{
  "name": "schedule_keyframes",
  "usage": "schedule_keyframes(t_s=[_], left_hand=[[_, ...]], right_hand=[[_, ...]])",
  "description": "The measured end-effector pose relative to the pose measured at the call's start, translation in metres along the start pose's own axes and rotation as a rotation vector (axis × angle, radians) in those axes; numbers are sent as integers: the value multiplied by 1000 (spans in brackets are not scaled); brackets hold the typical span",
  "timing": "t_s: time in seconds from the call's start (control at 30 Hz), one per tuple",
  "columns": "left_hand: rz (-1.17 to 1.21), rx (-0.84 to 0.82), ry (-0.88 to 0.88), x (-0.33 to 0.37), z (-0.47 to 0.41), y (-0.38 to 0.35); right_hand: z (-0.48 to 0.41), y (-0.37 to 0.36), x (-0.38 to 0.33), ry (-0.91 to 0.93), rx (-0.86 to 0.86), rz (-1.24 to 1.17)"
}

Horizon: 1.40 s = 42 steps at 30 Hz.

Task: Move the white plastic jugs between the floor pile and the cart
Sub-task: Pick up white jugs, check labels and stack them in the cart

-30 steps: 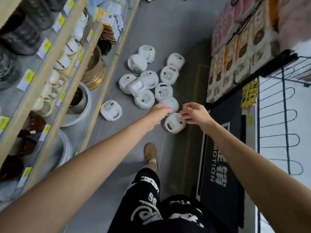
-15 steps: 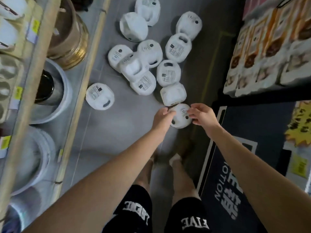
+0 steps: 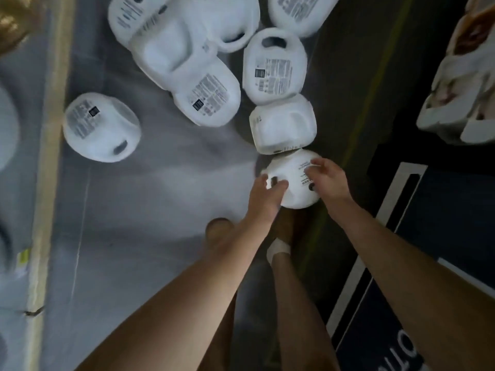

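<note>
So, only the head view to go on, looking straight down at the floor [image 3: 160, 210].

The nearest jug [image 3: 292, 183] lies on its side at the near end of the floor pile [image 3: 203, 76], touching the next jug [image 3: 284, 124] behind it. Both hands are on it. The left hand [image 3: 267, 194] has thumb and fingers closed around the handle by the cut-out. The right hand [image 3: 326, 180] is cupped over the label side, fingers bent onto the plastic. Makes sense to me: the handle takes the weight, and the other hand keeps a round, slick body from rolling. My guess is this one's about to be lifted, but the cart isn't in view, so I can't say where it would go.

The rest of the pile is a loose heap lying every which way, some leaning on each other. A lone jug [image 3: 101, 127] sits apart, close to the shelf edge [image 3: 51, 156].

Writing: each jug has a white label with blocks of tiny black print and a small dark square, too blurry to read, no brand I can make out. The dark mat [image 3: 428, 290] on the right has big white letters, cut off by the frame, so no full word.
</note>
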State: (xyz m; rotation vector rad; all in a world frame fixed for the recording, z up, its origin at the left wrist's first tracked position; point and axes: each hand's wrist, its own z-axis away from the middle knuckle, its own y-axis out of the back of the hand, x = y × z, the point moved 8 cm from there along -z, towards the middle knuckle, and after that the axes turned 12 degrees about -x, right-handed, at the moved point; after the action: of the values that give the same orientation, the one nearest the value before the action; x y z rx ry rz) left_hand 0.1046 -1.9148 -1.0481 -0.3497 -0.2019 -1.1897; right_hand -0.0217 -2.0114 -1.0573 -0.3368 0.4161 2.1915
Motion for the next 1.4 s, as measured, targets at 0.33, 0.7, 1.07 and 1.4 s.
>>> schedule_keyframes(t_s=[0.33,0.7,1.07,1.4], left_hand=[[90,134,12,-63,-157,-6],[46,7,-82,-85,-212,-9],[31,47,-70,-89,-149,19],[21,177,-189,-26,56,94]], right_hand=[[-147,13,60,16,30,278],[-191,34,92,27,-160,177],[-131,4,78,84,-200,207],[38,-64,-28,200,-265,267]])
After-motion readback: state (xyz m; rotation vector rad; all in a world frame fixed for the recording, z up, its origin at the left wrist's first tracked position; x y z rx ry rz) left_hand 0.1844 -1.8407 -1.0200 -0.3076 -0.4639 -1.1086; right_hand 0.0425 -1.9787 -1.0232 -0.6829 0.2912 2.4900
